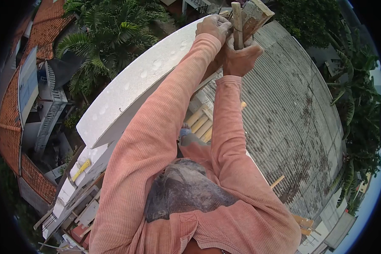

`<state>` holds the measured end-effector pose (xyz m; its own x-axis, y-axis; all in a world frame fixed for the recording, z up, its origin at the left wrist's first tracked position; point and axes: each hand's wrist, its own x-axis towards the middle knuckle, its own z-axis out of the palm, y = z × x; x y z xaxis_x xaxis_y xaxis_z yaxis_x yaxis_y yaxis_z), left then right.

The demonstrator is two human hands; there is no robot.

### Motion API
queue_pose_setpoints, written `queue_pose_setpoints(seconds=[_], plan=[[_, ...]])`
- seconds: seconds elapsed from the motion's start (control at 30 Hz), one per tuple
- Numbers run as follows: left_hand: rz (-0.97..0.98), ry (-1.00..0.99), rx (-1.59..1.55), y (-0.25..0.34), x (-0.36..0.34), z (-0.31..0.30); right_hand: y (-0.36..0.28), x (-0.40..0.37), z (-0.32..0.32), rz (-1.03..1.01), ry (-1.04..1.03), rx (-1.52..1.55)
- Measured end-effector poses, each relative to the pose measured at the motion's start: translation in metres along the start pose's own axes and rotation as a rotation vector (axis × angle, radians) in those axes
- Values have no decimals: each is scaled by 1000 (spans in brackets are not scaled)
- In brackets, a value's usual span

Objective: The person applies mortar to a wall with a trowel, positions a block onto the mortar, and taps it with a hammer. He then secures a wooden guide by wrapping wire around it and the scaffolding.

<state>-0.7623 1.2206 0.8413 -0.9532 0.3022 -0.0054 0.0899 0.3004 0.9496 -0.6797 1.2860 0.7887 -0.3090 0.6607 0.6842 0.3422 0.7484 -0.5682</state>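
Observation:
At the top centre, my left hand [213,28] is closed, fingers bent together beside the timber; what it pinches is too small to make out. Just right of it and slightly lower, my right hand [241,57] is wrapped round the lower end of an upright wooden stick [237,25]. That stick stands against a thicker, rough wooden board [257,19], which tilts up to the right. Thin dark wire shows between the stick and my left hand. Both hands look dusty. Beneath my left forearm runs a curved white slab [131,86].
A corrugated grey roof [288,101] spreads out on the right. Wooden slats [201,122] and a foot lie below, between my arms. A yellow-handled tool [81,170] rests on a white ledge at the left. Palms [110,34] and tiled roofs [8,106] lie beyond the slab.

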Motion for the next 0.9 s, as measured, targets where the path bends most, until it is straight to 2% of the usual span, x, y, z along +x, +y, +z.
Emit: queue_pose_setpoints(seconds=[0.1, 0.17, 0.2, 0.33, 0.4, 0.5, 0.63, 0.73, 0.83, 0.9], plan=[[27, 16, -102, -2, -10, -4, -2, 1, 2, -51, 51, -17], [83, 13, -154, 1, -26, -8, -9, 1, 0, -14, 34, -49], [51, -113, -247, 4, -33, -10, -11, 0, -1, 1, 23, -66], [175, -191, -62, 12, -42, -10, -4, -1, -2, -88, 11, -58], [175, -174, -27, 14, -41, -4, -6, -1, -1, -96, 16, -79], [122, -210, -100, 16, -42, -1, -14, -3, 10, 80, 30, -123], [124, -184, -196, 14, -51, -8, -17, -4, 7, 94, 30, -124], [178, -246, -356, 2, -80, -17, -6, -7, 14, 144, 1, -81], [176, -385, -359, -13, -121, -40, -9, -6, 11, 148, -19, -56], [105, -478, -424, -25, -154, -56, -14, -3, 8, 128, 8, -9]])
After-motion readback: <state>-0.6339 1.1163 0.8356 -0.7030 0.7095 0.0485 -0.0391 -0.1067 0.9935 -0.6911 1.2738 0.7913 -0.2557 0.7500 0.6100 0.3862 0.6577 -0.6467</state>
